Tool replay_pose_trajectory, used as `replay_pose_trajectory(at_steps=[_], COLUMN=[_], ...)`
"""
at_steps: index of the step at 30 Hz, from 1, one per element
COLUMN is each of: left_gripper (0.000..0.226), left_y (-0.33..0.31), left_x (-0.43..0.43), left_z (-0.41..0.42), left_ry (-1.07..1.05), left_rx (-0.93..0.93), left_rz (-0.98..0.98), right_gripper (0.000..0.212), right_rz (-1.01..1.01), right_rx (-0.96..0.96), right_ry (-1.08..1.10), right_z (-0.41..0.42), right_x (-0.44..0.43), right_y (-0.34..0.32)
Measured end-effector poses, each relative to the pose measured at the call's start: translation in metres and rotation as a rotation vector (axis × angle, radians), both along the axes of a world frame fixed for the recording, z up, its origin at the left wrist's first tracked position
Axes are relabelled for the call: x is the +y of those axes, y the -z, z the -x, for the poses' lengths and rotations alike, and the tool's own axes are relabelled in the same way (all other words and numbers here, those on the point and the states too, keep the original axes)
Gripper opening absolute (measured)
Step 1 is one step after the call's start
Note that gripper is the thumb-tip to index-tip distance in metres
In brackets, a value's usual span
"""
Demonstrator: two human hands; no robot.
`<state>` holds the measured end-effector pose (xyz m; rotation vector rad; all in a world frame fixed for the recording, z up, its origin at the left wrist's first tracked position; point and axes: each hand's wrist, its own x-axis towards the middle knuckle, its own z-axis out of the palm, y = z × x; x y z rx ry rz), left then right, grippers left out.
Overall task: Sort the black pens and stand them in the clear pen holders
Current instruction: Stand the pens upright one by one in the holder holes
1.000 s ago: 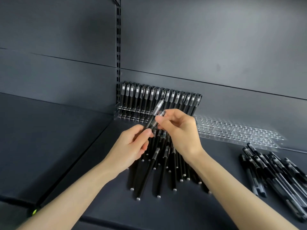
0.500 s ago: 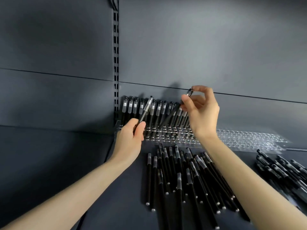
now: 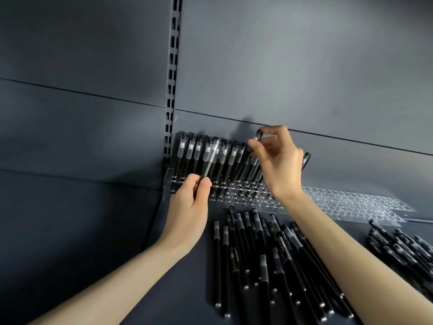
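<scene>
Insertion step. Your R hand (image 3: 278, 165) pinches a pen (image 3: 258, 134) by its cap over the back row of the clear holder (image 3: 351, 202); L hand (image 3: 189, 207) grips a second pen (image 3: 210, 159) low. Next: line tip w/ free hole, lower straight. Loose pens (image 3: 264, 254) await.

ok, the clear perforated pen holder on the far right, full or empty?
Empty: the clear perforated pen holder shows only bare holes, nothing standing in it.
</scene>
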<state>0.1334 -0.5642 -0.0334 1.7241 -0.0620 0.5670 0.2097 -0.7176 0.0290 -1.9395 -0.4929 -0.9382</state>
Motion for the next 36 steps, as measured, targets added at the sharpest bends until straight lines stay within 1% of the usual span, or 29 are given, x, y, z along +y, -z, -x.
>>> replay_pose_trajectory(at_steps=[6, 10, 14, 17, 24, 29, 33, 34, 36], left_gripper=[0.032, 0.032, 0.033, 0.032, 0.03, 0.03, 0.031, 0.03, 0.029], left_y=[0.003, 0.005, 0.006, 0.005, 0.005, 0.005, 0.004, 0.004, 0.005], left_x=[-0.002, -0.002, -0.003, -0.003, -0.001, -0.001, -0.002, -0.003, -0.005], left_z=[-0.001, -0.002, 0.0, 0.0, -0.001, -0.002, 0.001, 0.001, 0.001], left_ry=[0.019, 0.021, 0.038, 0.038, 0.037, 0.023, 0.05, 0.065, 0.11], left_rx=[0.006, 0.009, 0.015, 0.009, 0.028, 0.025, 0.014, 0.015, 0.026], left_rz=[0.007, 0.001, -0.004, -0.004, -0.005, -0.01, -0.018, -0.012, 0.001], right_gripper=[0.024, 0.031, 0.027, 0.03, 0.029, 0.027, 0.028, 0.027, 0.023], right_rz=[0.163, 0.301, 0.367, 0.363, 0.338, 0.36, 0.366, 0.328, 0.14], right_rx=[0.138, 0.173, 0.21, 0.219, 0.225, 0.162, 0.147, 0.157, 0.243], right_ry=[-0.053, -0.052, -0.04, -0.047, -0.064, -0.017, 0.024, 0.018, -0.104], right_z=[-0.002, -0.001, -0.002, -0.003, -0.006, -0.006, -0.002, 0.002, 0.015], right_x=[-0.003, -0.004, -0.006, -0.008, -0.009, -0.008, -0.009, -0.01, -0.01], right_y=[0.003, 0.0, -0.002, 0.002, 0.007, 0.008, 0.009, 0.009, 0.01])
